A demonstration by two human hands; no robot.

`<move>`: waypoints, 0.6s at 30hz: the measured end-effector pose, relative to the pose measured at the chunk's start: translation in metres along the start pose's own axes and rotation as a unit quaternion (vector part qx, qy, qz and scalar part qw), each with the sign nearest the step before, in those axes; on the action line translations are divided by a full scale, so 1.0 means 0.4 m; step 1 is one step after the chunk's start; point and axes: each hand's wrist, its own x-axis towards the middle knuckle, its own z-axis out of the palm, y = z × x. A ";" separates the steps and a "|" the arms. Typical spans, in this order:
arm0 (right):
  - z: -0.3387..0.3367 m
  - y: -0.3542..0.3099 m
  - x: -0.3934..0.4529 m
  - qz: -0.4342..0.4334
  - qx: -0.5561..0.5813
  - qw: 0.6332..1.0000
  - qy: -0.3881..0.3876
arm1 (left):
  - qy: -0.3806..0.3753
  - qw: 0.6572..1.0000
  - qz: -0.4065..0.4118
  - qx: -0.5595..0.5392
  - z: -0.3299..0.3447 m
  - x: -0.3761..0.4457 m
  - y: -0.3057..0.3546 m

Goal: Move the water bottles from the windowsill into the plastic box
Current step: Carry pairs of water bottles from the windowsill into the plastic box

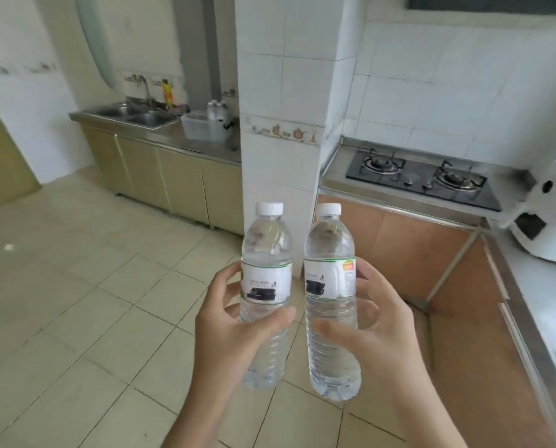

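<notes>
Left hand (234, 331) and right hand (378, 328) each clasp 1 upright water bottle (265, 295), caps up.

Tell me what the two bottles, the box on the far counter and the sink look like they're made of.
Left bottle and right bottle: clear thin plastic, ribbed lower walls, white caps, paper-like labels. Box: probably translucent, cloudy-white plastic; it is far and blurred. Sink: likely stainless steel, grey with a dull shine.

Clear glossy plastic bottles (331, 305), paper-looking labels (265, 282); stainless steel sink (134, 116), perhaps translucent plastic box (202, 127).
</notes>
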 end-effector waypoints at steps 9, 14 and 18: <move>0.160 0.046 0.332 -0.004 0.007 0.997 -0.073 | 0.098 0.995 -0.001 0.005 -0.044 0.281 -0.027; 0.318 0.051 0.474 0.003 0.021 0.997 -0.080 | 0.115 0.993 0.003 0.008 -0.141 0.449 -0.056; 0.458 0.044 0.580 0.004 0.041 0.997 -0.063 | 0.100 0.995 0.003 0.013 -0.236 0.608 -0.073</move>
